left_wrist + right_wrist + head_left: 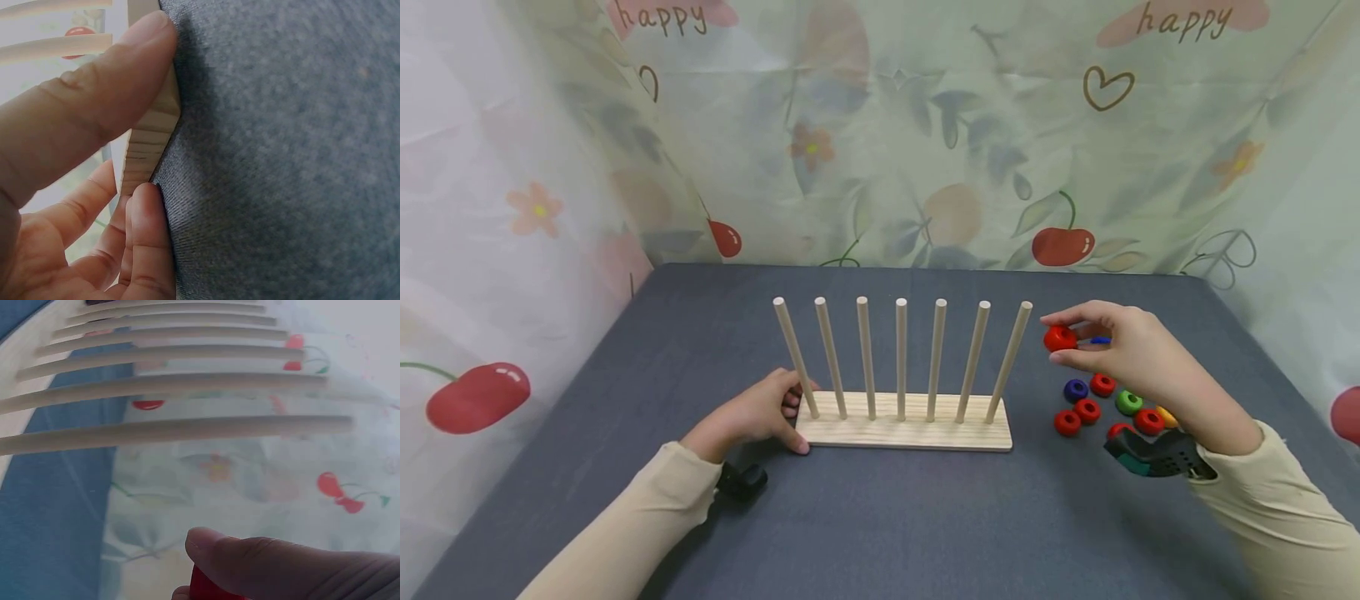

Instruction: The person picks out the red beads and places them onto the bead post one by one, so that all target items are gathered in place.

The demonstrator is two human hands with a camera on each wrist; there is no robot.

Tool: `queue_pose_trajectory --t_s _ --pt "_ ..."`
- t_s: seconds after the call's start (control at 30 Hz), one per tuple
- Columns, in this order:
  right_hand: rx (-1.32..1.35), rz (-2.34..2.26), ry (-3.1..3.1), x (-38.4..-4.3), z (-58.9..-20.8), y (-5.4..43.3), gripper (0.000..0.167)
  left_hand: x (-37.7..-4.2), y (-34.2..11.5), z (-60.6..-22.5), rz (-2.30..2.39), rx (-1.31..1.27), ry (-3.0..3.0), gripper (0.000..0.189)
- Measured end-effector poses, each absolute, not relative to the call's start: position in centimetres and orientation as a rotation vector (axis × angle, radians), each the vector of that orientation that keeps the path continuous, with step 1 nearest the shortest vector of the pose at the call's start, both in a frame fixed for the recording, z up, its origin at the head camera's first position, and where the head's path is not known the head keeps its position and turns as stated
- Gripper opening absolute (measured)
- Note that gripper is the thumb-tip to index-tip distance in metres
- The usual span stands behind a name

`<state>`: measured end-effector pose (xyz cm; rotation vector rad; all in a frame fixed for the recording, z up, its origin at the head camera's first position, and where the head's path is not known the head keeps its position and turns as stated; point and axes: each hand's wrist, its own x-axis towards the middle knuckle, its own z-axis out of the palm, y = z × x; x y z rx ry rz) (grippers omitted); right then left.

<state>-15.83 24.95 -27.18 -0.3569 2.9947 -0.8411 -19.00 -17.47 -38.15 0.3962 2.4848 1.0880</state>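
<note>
A pale wooden peg rack, a flat base with several upright dowels in a row, stands mid-table. My left hand grips its left end; in the left wrist view the thumb lies along the front corner and fingers touch the end face. Off to the right, my right hand pinches a red ring between thumb and fingertips, raised beside the rightmost dowel. Only part of that red ring shows under the thumb in the right wrist view.
Under the right forearm lie several loose rings: a dark blue ring, a green ring, a partly hidden yellow ring, and several red ones, including a red ring. A patterned curtain stands behind the dark tabletop.
</note>
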Motion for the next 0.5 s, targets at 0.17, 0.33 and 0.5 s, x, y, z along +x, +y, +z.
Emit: queue_pose_trajectory --t_s 0.17,0.33,0.5 --pt "-0.362 -0.926 3.033 -15.0 -26.0 24.8 0.046 -19.0 -17.5 -38.1 1.094 0.394 2.479 0.074" --pt "-0.349 -1.064 3.076 -14.3 -24.9 24.4 0.046 -19.0 -17.5 -38.1 1.099 0.407 2.473 0.074" --pt "-0.365 -1.278 3.1 -13.8 -23.8 23.5 0.042 -19.0 -17.5 -38.2 1.1 0.421 2.474 0.074"
